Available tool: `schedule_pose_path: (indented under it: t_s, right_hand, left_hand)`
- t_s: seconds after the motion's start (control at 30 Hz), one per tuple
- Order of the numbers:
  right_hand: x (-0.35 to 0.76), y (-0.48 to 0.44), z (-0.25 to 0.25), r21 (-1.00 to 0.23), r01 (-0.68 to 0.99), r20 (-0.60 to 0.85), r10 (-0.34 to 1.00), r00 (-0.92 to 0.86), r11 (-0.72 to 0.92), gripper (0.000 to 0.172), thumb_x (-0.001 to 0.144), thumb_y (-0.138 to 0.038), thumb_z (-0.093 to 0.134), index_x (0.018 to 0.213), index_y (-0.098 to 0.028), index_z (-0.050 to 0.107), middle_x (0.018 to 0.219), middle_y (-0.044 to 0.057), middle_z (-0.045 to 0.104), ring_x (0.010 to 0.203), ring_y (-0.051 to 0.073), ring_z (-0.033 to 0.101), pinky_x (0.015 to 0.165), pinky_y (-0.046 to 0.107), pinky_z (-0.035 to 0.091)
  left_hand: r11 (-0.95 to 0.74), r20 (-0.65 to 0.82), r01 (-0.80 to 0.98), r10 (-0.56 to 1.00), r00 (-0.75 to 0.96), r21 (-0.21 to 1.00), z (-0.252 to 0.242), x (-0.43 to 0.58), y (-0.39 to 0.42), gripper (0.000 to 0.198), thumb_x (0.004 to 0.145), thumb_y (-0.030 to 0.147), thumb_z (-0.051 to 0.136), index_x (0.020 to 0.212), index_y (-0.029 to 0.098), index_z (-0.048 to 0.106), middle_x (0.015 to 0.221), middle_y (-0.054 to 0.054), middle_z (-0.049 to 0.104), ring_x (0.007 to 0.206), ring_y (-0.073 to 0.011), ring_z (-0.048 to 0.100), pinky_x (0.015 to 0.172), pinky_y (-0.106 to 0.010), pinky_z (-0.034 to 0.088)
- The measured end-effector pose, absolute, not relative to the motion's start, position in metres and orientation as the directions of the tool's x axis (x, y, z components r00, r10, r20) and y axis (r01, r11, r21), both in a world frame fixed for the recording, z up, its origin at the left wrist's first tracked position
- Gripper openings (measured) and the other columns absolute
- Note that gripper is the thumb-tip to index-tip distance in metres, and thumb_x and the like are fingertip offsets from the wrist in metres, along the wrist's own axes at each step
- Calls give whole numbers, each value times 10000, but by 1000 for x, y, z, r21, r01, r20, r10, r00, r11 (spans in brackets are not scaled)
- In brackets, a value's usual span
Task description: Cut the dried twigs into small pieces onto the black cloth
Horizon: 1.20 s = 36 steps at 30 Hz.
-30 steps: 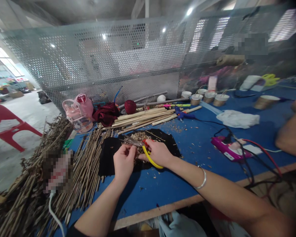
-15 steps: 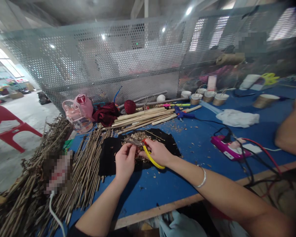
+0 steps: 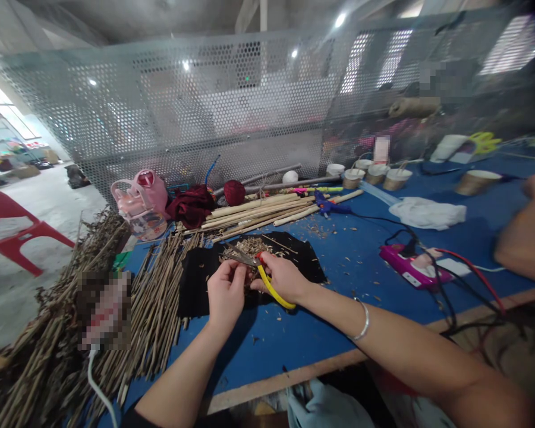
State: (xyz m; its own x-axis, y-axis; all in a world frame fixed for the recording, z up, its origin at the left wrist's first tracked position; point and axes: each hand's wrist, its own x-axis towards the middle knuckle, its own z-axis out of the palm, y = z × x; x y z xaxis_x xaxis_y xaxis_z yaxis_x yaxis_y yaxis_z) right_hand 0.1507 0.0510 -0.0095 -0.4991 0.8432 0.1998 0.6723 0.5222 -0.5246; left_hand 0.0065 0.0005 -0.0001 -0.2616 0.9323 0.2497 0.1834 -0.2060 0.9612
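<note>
My right hand (image 3: 283,276) is closed around a pair of snips with yellow and red handles (image 3: 267,283); the metal blades (image 3: 239,256) point left over a heap of small cut twig pieces (image 3: 248,245). My left hand (image 3: 224,292) is pinched shut just below the blades, holding something small that I cannot make out. Both hands are over a black cloth (image 3: 196,279) spread on the blue table (image 3: 321,333).
A large pile of thin dry twigs (image 3: 93,309) lies at the left. Thicker pale sticks (image 3: 258,213), a pink bottle (image 3: 142,202), dark red cloth and several cups stand further back. A pink device with cables (image 3: 412,268) lies right. Another person's arm (image 3: 524,238) shows at the right edge.
Both hands have stayed over the black cloth with only small shifts; the snips stay in the right hand. The arm at the right edge moved slightly.
</note>
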Motion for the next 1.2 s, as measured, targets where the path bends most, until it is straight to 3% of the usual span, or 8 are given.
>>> schedule_pose_path:
  t_s: [0.2,0.47,0.73,0.93,1.2]
  right_hand:
    - [151,53,-10,-492,713,186,861,-474,499,424,683,-603,575,745,-199,467,651,3,562,549,117,488,503,212,251]
    - [154,58,-11,-430,725,229,842,-488,538,465,647,-616,591,808,-204,448,654,-9,551,581,141,514,521,219,270]
    - [152,54,-5,-445,655,247,787,-566,611,508,613,-603,630,825,-193,417,786,37,553,683,165,519,581,240,327]
    - [151,51,-8,-541,615,202,798,-568,574,467,665,-605,587,811,-202,399,680,-1,547,587,140,509,522,217,285]
    - [150,52,-14,-525,677,173,844,-508,515,434,666,-611,582,726,-200,455,603,-16,533,507,102,430,491,211,230]
  left_hand:
    - [-185,232,178,926,-297,966,-3,6,2,242,779,380,535,696,157,578,649,-18,632,600,-129,590,591,-222,461]
    - [-152,152,22,940,-305,988,-4,7,5,266,801,405,496,805,153,581,685,-27,636,579,-129,594,570,-238,489]
    - [-131,149,78,946,-289,988,-8,6,4,253,809,386,482,811,156,588,639,-11,604,558,-125,570,568,-238,479]
    - [-149,162,69,952,-259,986,-5,6,2,253,814,388,474,783,158,574,625,2,589,560,-120,565,568,-229,473]
    - [-149,161,67,951,-265,987,-3,7,2,258,815,401,471,748,165,550,645,-4,598,567,-119,566,569,-223,465]
